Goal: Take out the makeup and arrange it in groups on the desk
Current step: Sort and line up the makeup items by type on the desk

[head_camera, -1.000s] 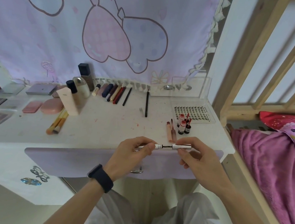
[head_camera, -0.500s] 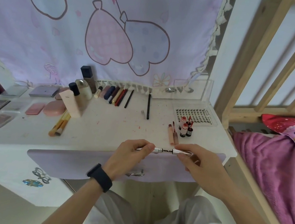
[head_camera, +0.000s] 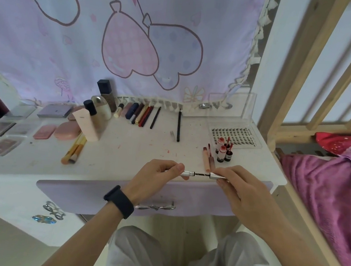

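- The left hand (head_camera: 156, 174) grips the silver tube (head_camera: 187, 173) with curled fingers, just over the desk (head_camera: 124, 149) edge.
- The right hand (head_camera: 238, 188) pinches its cap (head_camera: 215, 176) (a thin wand (head_camera: 201, 174) shows between the 2 parts), maybe to check what it is.
- Lip bottles (head_camera: 222, 153) stand grouped close behind.

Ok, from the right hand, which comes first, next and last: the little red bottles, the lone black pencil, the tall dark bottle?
1. The little red bottles, just behind the right hand, to the right.
2. The lone black pencil, in the middle, further back and left.
3. The tall dark bottle, back left by the curtain.
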`<state>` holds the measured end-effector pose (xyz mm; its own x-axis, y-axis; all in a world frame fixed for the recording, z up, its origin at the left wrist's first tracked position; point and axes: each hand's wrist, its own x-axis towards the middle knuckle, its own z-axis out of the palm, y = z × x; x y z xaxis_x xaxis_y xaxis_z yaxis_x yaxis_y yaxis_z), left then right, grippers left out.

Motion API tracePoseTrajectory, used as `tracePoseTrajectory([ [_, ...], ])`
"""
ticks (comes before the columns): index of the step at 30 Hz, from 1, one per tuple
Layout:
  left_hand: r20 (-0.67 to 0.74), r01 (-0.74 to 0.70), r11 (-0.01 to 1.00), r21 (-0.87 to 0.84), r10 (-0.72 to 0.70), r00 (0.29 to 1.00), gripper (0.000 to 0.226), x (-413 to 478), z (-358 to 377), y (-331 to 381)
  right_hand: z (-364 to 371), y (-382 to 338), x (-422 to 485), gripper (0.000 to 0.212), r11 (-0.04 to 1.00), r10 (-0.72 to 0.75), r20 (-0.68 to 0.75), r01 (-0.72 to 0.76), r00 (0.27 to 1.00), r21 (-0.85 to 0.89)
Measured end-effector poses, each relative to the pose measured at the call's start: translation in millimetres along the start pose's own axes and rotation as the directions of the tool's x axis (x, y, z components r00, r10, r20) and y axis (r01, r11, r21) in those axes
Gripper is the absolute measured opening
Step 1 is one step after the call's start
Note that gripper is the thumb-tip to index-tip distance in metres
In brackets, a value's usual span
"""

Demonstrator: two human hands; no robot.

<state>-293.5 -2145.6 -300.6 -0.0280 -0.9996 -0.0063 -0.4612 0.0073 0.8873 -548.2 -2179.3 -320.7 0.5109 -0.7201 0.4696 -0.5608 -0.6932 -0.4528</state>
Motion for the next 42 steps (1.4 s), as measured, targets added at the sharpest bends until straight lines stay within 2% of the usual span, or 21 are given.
tracePoseTrajectory([
  [3, -0.002, -0.013, 0.999, 0.038, 0.013, 1.0, 0.038, 2, -4, 2, 0, 3, -1, 0.024, 0.995, -0.055, -0.052, 0.051, 0.997, -0.089],
  [7, 0.007, -0.036, 0.997, 0.062, 0.036, 0.999, 0.039, 6, -7, 5, -2, 0, 2, 0.029, 0.995, -0.071, -0.087, 0.064, 0.994, -0.081],
  [13, -0.01, -0.013, 0.999, 0.03, 0.013, 1.0, 0.039, 14, -16, 6, -8, 0, 2, 0.027, 0.997, 0.004, -0.153, -0.016, 0.988, -0.073],
  [19, -0.032, 0.012, 0.989, -0.148, -0.017, 0.999, 0.036, 26, -10, 3, -14, -1, -2, 0.027, 0.956, 0.244, -0.17, -0.208, 0.955, 0.208],
  [23, -0.018, 0.076, 0.889, -0.452, -0.095, 0.995, 0.031, 45, -2, 5, -8, 16, -1, 0.021, 0.806, 0.444, -0.17, -0.309, 0.88, 0.505],
  [25, -0.045, 0.083, 0.86, -0.504, -0.122, 0.992, 0.029, 60, 0, 10, -4, 28, 3, 0.013, 0.711, 0.516, -0.183, -0.299, 0.837, 0.636],
  [30, -0.156, 0.161, 0.945, -0.284, -0.211, 0.965, 0.02, 112, 8, 28, 3, 64, 19, 0.013, 0.66, 0.578, -0.263, -0.253, 0.773, 0.707],
  [35, -0.154, 0.304, 0.942, -0.143, -0.325, 0.933, 0.013, 165, 23, 26, 13, 96, 31, 0.018, 0.695, 0.617, -0.299, -0.325, 0.728, 0.642],
  [38, -0.18, 0.364, 0.931, -0.008, -0.36, 0.915, 0.015, 187, 30, 21, 24, 102, 27, 0.013, 0.723, 0.616, -0.3, -0.373, 0.728, 0.581],
  [42, -0.167, 0.398, 0.917, 0.017, -0.39, 0.906, 0.021, 205, 32, 20, 30, 95, 25, 0.015, 0.79, 0.58, -0.347, -0.406, 0.737, 0.46],
])
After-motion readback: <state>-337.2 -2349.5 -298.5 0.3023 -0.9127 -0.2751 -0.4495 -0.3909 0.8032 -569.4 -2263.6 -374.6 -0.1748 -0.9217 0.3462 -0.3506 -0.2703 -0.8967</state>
